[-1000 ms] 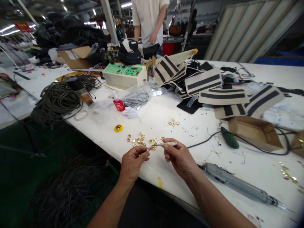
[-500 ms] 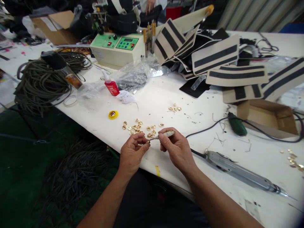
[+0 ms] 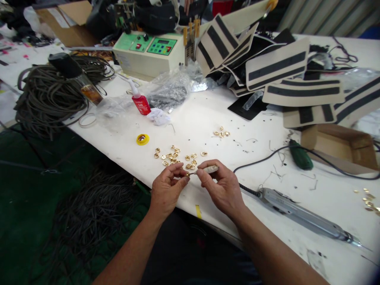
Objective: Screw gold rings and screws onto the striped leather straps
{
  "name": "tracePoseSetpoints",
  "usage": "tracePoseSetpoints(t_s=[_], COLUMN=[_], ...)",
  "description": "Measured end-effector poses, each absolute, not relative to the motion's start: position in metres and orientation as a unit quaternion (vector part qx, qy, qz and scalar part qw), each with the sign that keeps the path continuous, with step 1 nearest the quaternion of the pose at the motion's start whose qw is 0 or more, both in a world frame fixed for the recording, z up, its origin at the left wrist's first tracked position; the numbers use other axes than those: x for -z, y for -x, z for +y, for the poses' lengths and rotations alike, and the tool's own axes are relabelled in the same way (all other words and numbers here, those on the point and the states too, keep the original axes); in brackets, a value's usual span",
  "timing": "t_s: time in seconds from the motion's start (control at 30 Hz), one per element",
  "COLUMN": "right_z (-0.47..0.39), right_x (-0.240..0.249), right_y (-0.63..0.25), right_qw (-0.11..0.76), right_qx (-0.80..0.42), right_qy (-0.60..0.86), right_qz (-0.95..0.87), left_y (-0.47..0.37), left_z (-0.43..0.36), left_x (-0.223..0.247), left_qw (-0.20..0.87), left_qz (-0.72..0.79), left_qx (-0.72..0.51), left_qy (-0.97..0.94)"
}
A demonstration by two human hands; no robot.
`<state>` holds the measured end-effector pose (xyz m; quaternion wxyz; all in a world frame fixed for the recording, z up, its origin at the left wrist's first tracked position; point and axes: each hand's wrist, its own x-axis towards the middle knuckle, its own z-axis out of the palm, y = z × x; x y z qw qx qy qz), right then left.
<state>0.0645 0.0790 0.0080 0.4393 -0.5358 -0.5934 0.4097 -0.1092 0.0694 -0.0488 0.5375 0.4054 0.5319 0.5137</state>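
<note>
Near the table's front edge, my left hand (image 3: pixel 169 190) is closed, pinching a small gold metal fitting (image 3: pixel 187 174) between thumb and fingertips. My right hand (image 3: pixel 221 184) is closed around the pale handle of a small screwdriver (image 3: pixel 210 170). Its thin shaft points left, and the tip meets the gold fitting. Just beyond my hands lie several loose gold ring fittings (image 3: pixel 175 150). A smaller group of gold pieces (image 3: pixel 221 133) sits farther back. The yellow round dish (image 3: pixel 143 139) to the left holds a little shiny metal.
A grey electric screwdriver (image 3: pixel 305 213) with a cable lies at right, near a green-handled tool (image 3: pixel 300 154) and cardboard box (image 3: pixel 338 148). A red glue bottle (image 3: pixel 141 102) stands behind. Striped panels (image 3: pixel 276 65) are piled at back right; coiled dark cord (image 3: pixel 47 99) is at left.
The camera view has shifted slightly, moving the background a little. Both hands keep the same hold, with the screwdriver tip still at the gold fitting.
</note>
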Motion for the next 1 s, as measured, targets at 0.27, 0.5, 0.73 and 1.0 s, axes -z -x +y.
tracePoseSetpoints(t_s=[0.27,0.5,0.73,1.0], right_z=[0.084,0.084,0.085,0.086], right_x=[-0.012,-0.019,-0.026,-0.031], right_y=[-0.066,-0.074,-0.086,-0.097], right_qw=[0.443,0.468,0.541,0.623], right_qx=[-0.449,-0.462,-0.508,-0.539], right_qy=[0.574,0.568,0.538,0.473], right_qz=[-0.521,-0.494,-0.399,-0.313], left_y=[0.104,0.112,0.123,0.088], left_z=[0.063,0.071,0.111,0.183], left_x=[0.048,0.035,0.019,0.002], left_qw=[0.481,0.432,0.257,0.101], left_qz=[0.568,0.608,0.621,0.494], left_qx=[-0.526,-0.513,-0.353,-0.29], left_qy=[-0.411,-0.425,-0.651,-0.813])
